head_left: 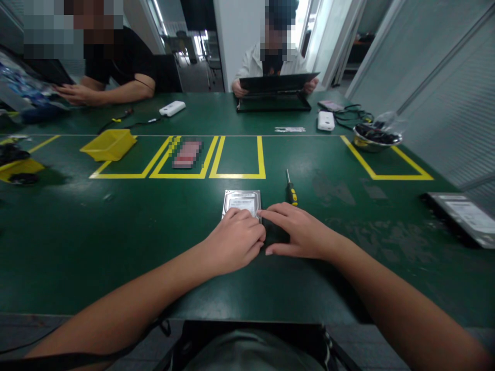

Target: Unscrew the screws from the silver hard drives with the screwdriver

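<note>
A silver hard drive [242,201] lies flat on the green table [116,226], label up. My left hand [234,241] rests on its near edge, fingers curled over it. My right hand [297,231] lies flat beside the drive's near right corner, its index finger touching that corner. A small screwdriver [291,190] with a yellow and black handle lies just beyond my right hand, to the right of the drive.
Yellow tape boxes [237,157] mark the table's middle. A yellow bin [109,144] stands at left, a metal bowl [376,137] of cables at right, a flat device [462,216] at the right edge. Across the table, two people work, one holding a laptop [274,93].
</note>
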{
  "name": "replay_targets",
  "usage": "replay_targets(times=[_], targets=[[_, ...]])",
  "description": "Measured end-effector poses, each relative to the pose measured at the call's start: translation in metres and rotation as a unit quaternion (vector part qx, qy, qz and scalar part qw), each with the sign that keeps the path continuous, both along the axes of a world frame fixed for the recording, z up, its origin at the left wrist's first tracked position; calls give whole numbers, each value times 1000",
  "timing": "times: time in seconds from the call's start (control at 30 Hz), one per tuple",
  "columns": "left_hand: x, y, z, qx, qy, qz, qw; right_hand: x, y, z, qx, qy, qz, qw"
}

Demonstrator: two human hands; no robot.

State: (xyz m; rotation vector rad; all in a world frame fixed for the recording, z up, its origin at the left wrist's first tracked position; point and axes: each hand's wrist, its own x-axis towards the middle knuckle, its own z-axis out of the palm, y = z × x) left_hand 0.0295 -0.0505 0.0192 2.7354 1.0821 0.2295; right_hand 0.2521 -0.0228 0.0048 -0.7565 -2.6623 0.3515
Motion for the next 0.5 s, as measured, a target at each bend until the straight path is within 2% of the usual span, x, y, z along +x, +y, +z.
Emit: replay_targets(times=[0.07,0.13,0.23,0.33,0.4,0.5], targets=[[0,-1,-1,8,-1,-1,1000,3,2,2,8,6,-13,1000],[0,-1,-2,12,-5,0,1000,5,6,3,35,13,-52,998],[-1,-3,-4,12,-16,7,1000,8,12,0,86,-11,-174,981],[-1,-4,-5,11,-24,12,1000,9,18,-3,99,-93,-289,948],[-2,-5,-5,10,-28,15,999,10,20,-6,91,-132,-325,932],[-2,-5,-5,5,-31,20,999,11,23,-10,82,-147,-337,926]])
